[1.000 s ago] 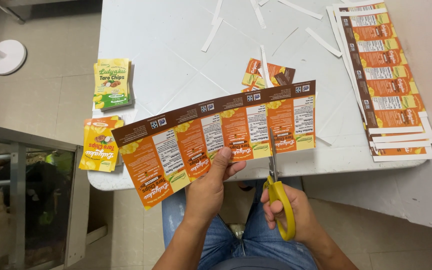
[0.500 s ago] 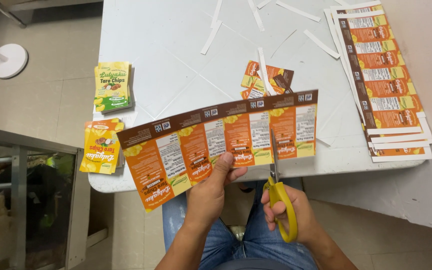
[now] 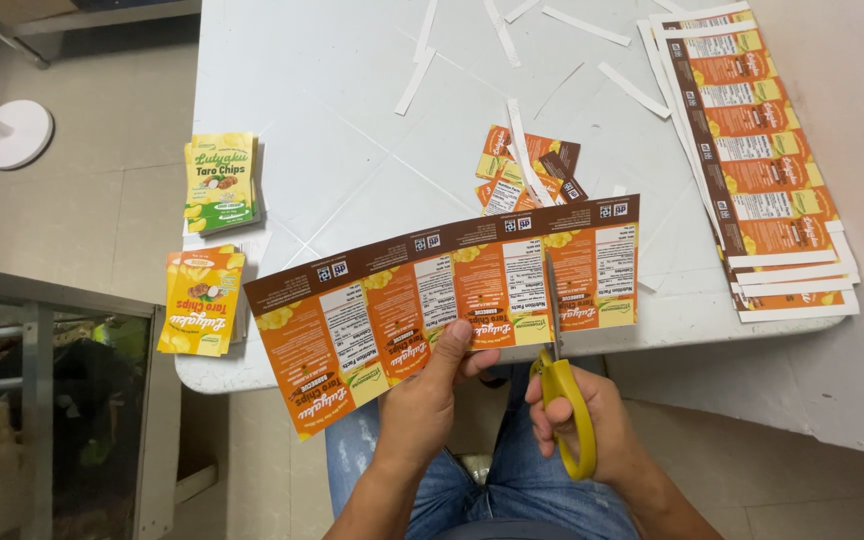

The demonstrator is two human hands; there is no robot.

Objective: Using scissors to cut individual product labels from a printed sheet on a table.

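Observation:
My left hand [image 3: 430,392] pinches the lower edge of a long orange and brown printed label strip [image 3: 392,310], held out over the near edge of the white table [image 3: 352,130]. My right hand [image 3: 582,420] grips yellow-handled scissors [image 3: 560,385]. Their blades point up into the strip between the two rightmost labels [image 3: 592,265]. The cut runs partway up the strip.
A stack of uncut label sheets [image 3: 752,160] lies at the table's right. Cut labels [image 3: 527,175] and thin white paper trimmings [image 3: 417,70] are scattered mid-table. Green [image 3: 220,182] and yellow [image 3: 200,302] label piles sit at the left edge. A white round base [image 3: 14,133] stands on the floor.
The strip has shifted slightly right and up, and the scissor blades have advanced a little farther into it. Both hands keep their grips.

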